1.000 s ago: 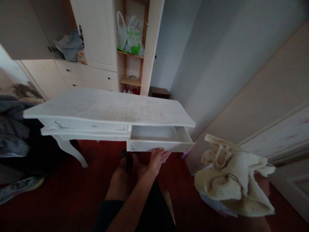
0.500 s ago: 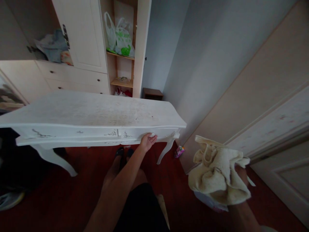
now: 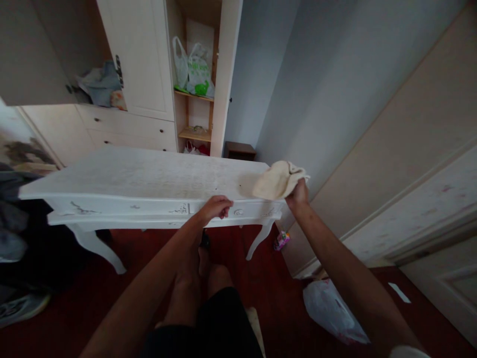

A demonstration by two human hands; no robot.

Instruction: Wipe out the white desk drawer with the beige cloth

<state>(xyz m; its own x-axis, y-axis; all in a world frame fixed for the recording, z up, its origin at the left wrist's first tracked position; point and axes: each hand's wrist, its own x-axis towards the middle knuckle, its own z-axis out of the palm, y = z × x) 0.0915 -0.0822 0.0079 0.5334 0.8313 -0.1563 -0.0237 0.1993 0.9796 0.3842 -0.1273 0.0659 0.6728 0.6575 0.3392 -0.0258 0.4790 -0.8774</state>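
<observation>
A white dressing table [image 3: 149,174] with curved legs and carved drawer fronts stands before me, its top smudged with dark marks. In my right hand [image 3: 299,196] is a bunched cream cloth [image 3: 279,180], held over the right end of the tabletop. My left hand [image 3: 218,206] is closed at the table's front edge, fingers curled, with nothing visible in it. Just to its right, apart from the fingers, is the round knob [image 3: 239,212] of the right drawer. That drawer looks closed.
Behind the table, a white wardrobe [image 3: 143,64] stands partly open, with plastic bags [image 3: 199,72] on a shelf. A translucent plastic bag [image 3: 331,308] and a small pink packet [image 3: 281,240] lie on the red floor. Dark items are at the left.
My left hand has left the drawer knob, moved slightly left and curled its fingers. My right hand has carried the cloth from the lower right up to the tabletop's right end.
</observation>
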